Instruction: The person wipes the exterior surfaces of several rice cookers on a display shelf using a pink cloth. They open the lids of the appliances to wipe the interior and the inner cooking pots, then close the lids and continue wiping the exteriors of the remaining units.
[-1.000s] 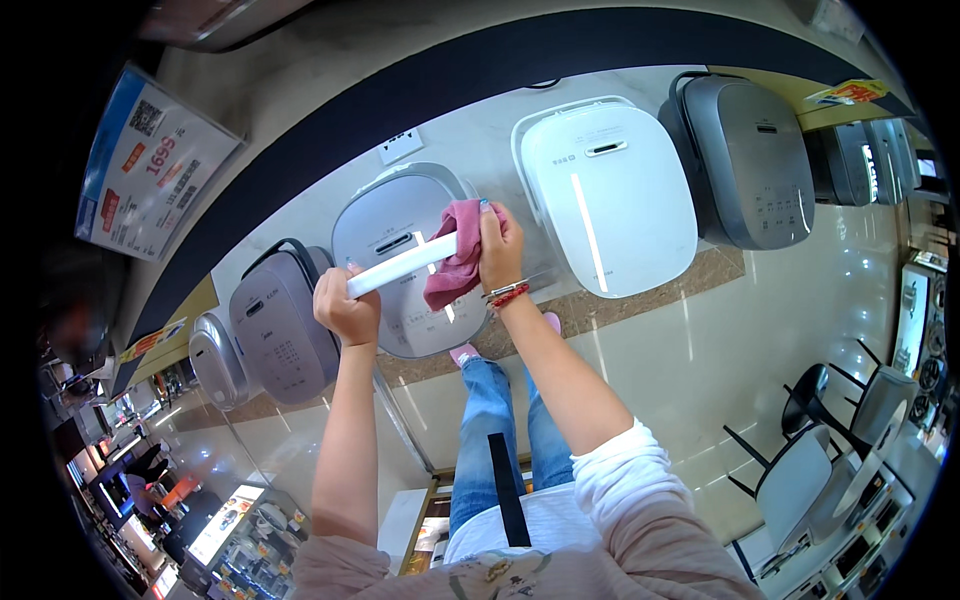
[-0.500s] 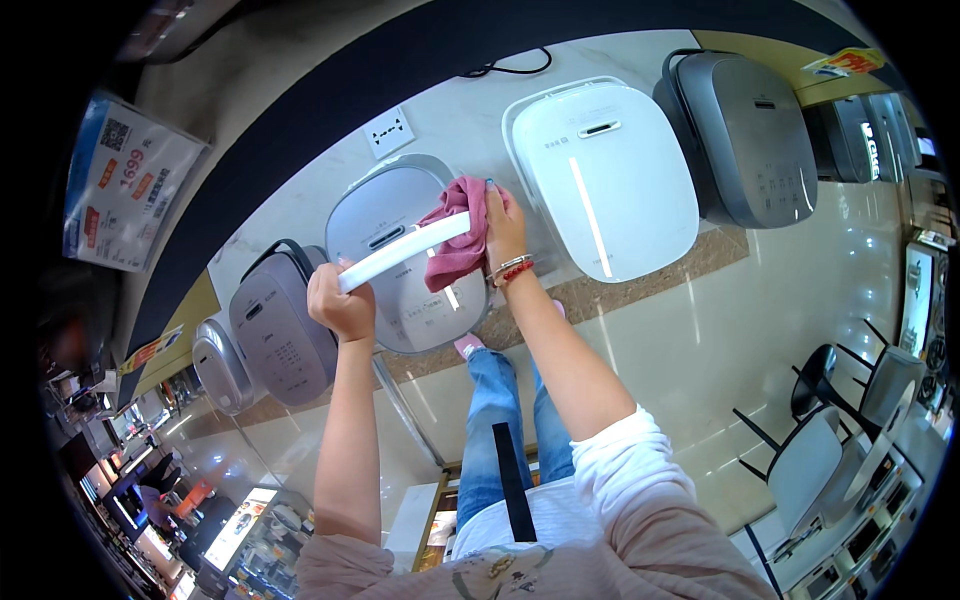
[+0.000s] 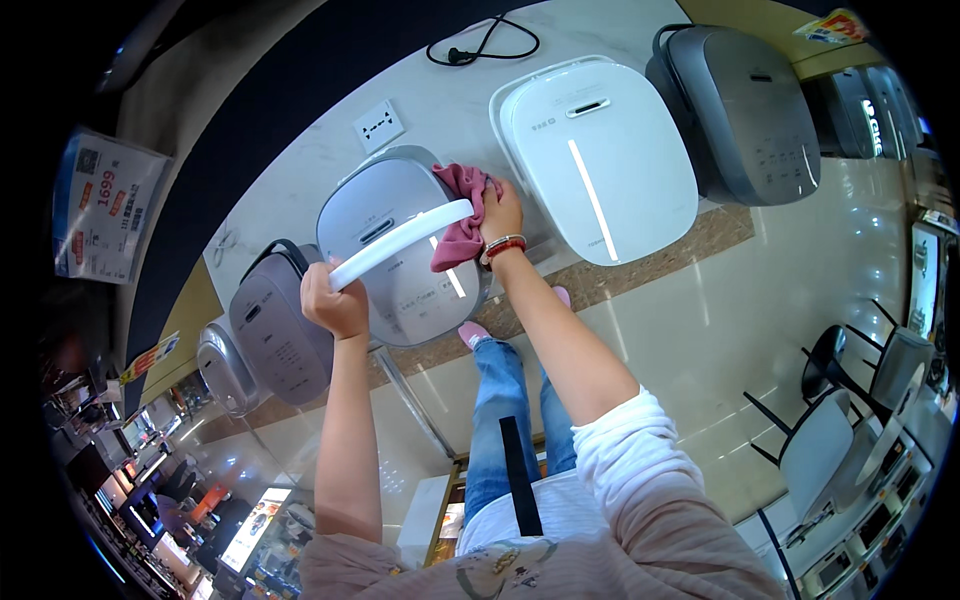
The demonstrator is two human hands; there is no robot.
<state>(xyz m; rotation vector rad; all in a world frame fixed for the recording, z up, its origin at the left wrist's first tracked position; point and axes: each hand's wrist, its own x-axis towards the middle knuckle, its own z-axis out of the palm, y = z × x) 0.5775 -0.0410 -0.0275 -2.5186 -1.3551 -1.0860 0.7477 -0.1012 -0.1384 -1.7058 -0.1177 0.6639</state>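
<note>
A curved white handle (image 3: 405, 240) stretches over the lid of a pale grey-lavender rice cooker (image 3: 400, 300), and its joints are hidden by my hands. My left hand (image 3: 335, 300) is closed round the handle's left end. At the other end my right hand (image 3: 500, 208) grips a bunched pink cloth (image 3: 460, 245), which is pressed against the handle. Part of the cloth hangs over the cooker's right side. The lid beneath is shut, with a dark slot and a light strip on it.
Right of this cooker stand a white rice cooker (image 3: 605, 170) and a dark grey one (image 3: 750, 130). A mauve cooker (image 3: 280, 325) and a smaller silver one (image 3: 225, 365) are on the left. Behind lie a wall socket (image 3: 380, 125) and a black power cord (image 3: 485, 45). Chairs (image 3: 815, 455) stand at the right.
The view has shifted a little. Both hands stay at the handle's ends, and the cloth has bunched closer round my right fingers. More of the black cord now shows.
</note>
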